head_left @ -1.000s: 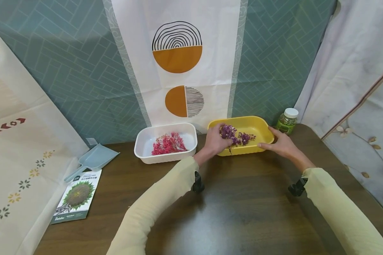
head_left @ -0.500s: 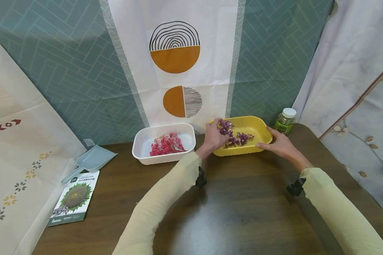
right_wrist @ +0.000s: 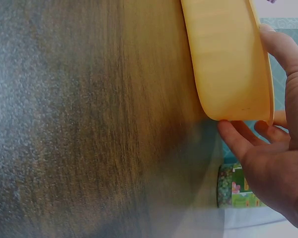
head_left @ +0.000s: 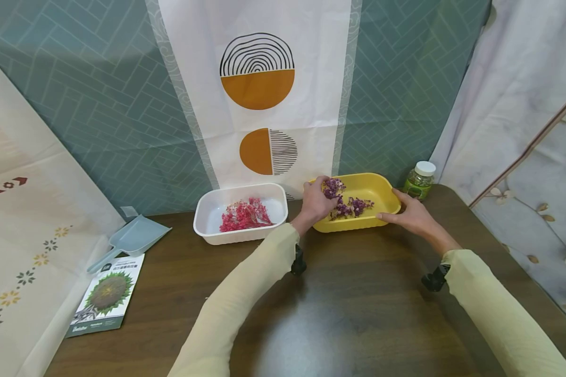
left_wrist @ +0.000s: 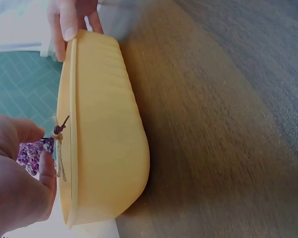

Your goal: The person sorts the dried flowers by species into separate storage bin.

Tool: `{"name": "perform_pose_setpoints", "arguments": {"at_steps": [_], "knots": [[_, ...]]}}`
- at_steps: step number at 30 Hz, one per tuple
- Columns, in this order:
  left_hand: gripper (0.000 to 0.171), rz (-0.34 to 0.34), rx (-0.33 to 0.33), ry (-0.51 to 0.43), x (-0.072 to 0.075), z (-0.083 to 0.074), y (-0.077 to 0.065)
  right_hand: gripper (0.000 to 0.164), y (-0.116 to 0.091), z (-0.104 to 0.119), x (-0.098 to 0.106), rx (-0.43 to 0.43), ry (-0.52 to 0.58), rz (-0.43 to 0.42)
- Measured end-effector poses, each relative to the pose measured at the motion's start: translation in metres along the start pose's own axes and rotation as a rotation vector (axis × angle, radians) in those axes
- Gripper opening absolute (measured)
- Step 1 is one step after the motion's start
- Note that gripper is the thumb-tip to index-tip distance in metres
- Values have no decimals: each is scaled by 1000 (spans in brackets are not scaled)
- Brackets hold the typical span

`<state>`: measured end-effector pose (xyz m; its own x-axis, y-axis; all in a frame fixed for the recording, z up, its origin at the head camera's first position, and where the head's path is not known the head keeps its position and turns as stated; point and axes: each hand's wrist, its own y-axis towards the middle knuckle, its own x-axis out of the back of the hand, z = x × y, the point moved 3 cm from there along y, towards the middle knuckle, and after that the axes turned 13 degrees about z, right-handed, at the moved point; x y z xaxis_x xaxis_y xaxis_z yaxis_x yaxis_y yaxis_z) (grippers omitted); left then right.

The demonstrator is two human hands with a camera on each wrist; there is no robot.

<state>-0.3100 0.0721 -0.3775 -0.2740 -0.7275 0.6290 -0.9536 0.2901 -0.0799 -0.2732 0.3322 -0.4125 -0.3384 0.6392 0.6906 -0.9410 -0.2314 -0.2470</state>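
Note:
In the head view a yellow basin (head_left: 379, 191) stands at the back right of the table. My left hand (head_left: 317, 203) reaches over its left end. In the left wrist view the thumb and forefinger pinch a bunch of purple dried flowers (left_wrist: 29, 157), its stems tied with twine (left_wrist: 59, 148) beside the basin's near rim. More purple blossoms (head_left: 358, 205) spread over the basin floor. At the right end my right hand (head_left: 414, 213) grips the basin, thumb on the near rim and fingers around the end wall, as the right wrist view shows.
A white basin (head_left: 207, 225) with pink dried flowers (head_left: 246, 214) stands left of the yellow one. Behind my right hand is a white-lidded jar (head_left: 420, 180). At the left lie a light blue dustpan (head_left: 139, 235) and a sunflower seed packet (head_left: 108, 296). A curtain (head_left: 387, 104) closes off the back.
My left hand has shifted slightly over the yellow basin's left end, its forearm swinging right. The stem that hung by the near rim no longer shows in the head view. My right hand keeps its grip.

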Motion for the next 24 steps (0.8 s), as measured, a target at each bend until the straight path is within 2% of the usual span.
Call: {"name": "perform_pose_setpoints", "arguments": {"at_steps": [8,24], "knots": [[64,-13,15,11,-1,1,4,113,0,0,0,0,5,2],[57,4,-85,8,-4,3,1,110,0,-1,-1,-5,15,-4]]}}
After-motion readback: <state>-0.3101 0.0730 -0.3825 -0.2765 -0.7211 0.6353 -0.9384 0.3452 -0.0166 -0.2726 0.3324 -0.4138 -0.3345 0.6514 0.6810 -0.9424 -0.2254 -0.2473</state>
